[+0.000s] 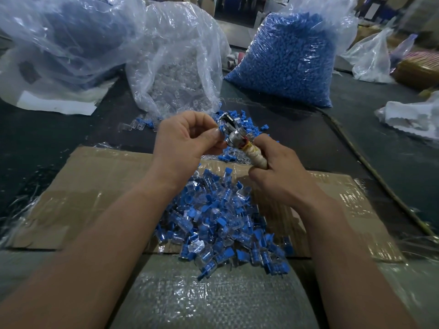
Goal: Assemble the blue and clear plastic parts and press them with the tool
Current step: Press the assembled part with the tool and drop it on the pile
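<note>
Single head-worn view, wide-angle, facing forward and tilted down onto the dark tabletop point(47, 131). Bare forearms enter from the bottom edge. Left hand point(187, 136) and right hand point(280, 172) sit near the lens. A small blue plastic part point(222, 130) and a metal-headed tool with cloth-wrapped handle point(237, 136) lie just above frame centre. Heap of blue-and-clear plastic parts point(213, 217) directly below. Clear plastic sack of blue pieces point(289, 60) sits farther off, upper right. Lines bow toward the edges.

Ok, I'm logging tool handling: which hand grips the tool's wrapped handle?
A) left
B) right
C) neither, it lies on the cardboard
B: the right hand is curled round the wrapped handle of the tool, while the left hand pinches a blue part at its metal head.
</note>
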{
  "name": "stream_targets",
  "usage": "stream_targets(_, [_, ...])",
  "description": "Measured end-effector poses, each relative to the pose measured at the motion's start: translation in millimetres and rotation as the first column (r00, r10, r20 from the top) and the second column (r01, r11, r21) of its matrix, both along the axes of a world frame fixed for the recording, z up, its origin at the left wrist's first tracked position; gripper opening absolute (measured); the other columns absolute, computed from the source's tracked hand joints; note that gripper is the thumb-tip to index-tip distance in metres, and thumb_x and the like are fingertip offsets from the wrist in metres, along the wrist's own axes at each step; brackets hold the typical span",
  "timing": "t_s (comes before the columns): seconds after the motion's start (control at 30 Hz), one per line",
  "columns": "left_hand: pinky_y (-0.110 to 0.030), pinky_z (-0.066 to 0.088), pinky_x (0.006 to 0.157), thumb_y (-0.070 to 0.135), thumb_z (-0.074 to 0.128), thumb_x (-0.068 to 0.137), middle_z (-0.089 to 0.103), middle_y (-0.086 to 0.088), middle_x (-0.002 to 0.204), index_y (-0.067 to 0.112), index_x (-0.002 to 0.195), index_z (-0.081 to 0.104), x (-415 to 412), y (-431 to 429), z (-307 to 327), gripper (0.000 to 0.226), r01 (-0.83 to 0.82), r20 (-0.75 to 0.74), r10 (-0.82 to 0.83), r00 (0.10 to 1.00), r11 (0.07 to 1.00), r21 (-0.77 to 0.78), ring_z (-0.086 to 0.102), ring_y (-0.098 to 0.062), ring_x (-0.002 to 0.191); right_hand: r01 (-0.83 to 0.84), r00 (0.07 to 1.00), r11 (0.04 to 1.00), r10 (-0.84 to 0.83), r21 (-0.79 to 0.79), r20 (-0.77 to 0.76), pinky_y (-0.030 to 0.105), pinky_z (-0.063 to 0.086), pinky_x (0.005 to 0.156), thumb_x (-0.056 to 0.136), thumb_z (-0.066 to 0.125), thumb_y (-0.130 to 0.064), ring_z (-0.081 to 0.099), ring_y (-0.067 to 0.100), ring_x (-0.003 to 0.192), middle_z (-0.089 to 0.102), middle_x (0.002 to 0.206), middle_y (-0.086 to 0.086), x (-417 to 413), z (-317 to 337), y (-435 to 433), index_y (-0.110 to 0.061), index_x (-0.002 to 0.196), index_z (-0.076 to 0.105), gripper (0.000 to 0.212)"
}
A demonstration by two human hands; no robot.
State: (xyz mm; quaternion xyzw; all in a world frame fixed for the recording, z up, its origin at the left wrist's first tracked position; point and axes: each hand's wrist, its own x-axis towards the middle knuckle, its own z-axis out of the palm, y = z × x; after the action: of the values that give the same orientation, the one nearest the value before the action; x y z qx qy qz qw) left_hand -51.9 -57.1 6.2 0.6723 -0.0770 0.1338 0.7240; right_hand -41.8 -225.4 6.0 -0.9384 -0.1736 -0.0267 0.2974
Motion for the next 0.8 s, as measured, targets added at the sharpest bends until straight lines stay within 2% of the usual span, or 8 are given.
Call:
stream_targets(0.17, [-0.017, 0.054, 0.058, -0.009, 0.056, 0.083, 0.064, 0.006, 0.062, 0.014, 0.073, 0.056, -1.7, -3.1, -0.5, 0.025, -0.038, 0.027, 0.037, 0.999, 0.998, 0.041, 0.064, -0.005, 0.057, 0.024, 0.999, 0.999, -0.025, 0.044, 0.021, 0.025, 0.034, 0.055, 0.072, 0.057, -0.006, 0.043, 0.004, 0.060, 0.046, 0.063, -0.012, 0.6, 0.2, 1.3, -0.029, 0.069, 0.042, 0.028])
stream_targets(0.27, [-0.019, 0.055, 0.059, -0.008, 0.056, 0.084, 0.063, -0.002, 0.067, 0.014, 0.073, 0.056, -2.2, -4.4, -1.3, 0.024, -0.066, 0.031, 0.065, 0.997, 0.996, 0.059, 0.064, -0.005, 0.056, 0.039, 0.999, 0.997, -0.040, 0.064, 0.019, 0.026, 0.036, 0.055, 0.072, 0.057, -0.007, 0.044, 0.004, 0.057, 0.046, 0.059, -0.012, 1.2, -0.8, 2.7, -0.032, 0.066, 0.043, 0.030])
stream_targets(0.5, [-0.020, 0.055, 0.058, -0.008, 0.058, 0.083, 0.063, -0.004, 0.066, 0.015, 0.071, 0.056, -1.1, -4.9, -3.3, 0.026, -0.119, 0.020, 0.118, 0.993, 0.989, 0.081, 0.064, -0.006, 0.055, 0.048, 0.998, 0.997, -0.050, 0.055, 0.045, 0.027, 0.036, 0.054, 0.072, 0.057, -0.008, 0.045, 0.005, 0.059, 0.047, 0.060, -0.012, 0.9, -0.7, 4.9, -0.034, 0.063, 0.043, 0.031])
stream_targets(0.67, [-0.018, 0.053, 0.055, -0.008, 0.060, 0.081, 0.063, 0.006, 0.056, 0.013, 0.070, 0.058, -2.4, -1.3, 1.3, 0.024, -0.108, 0.023, 0.107, 0.994, 0.993, 0.046, 0.063, -0.005, 0.053, 0.040, 0.994, 0.998, -0.045, 0.050, 0.100, 0.025, 0.032, 0.052, 0.072, 0.059, -0.008, 0.044, 0.004, 0.059, 0.046, 0.061, -0.014, -1.2, -1.2, 6.3, -0.033, 0.064, 0.039, 0.033])
stream_targets(0.8, [-0.019, 0.054, 0.054, -0.006, 0.060, 0.081, 0.063, 0.004, 0.057, 0.011, 0.071, 0.058, -2.9, 3.8, 5.4, 0.020, -0.110, -0.060, 0.113, 0.992, 0.992, 0.055, 0.063, -0.005, 0.051, 0.035, 0.998, 0.999, -0.036, 0.021, 0.043, 0.028, 0.037, 0.061, 0.066, 0.064, -0.006, 0.046, 0.009, 0.067, 0.049, 0.071, -0.011, 4.6, -0.3, -0.1, -0.028, 0.076, 0.049, 0.028])
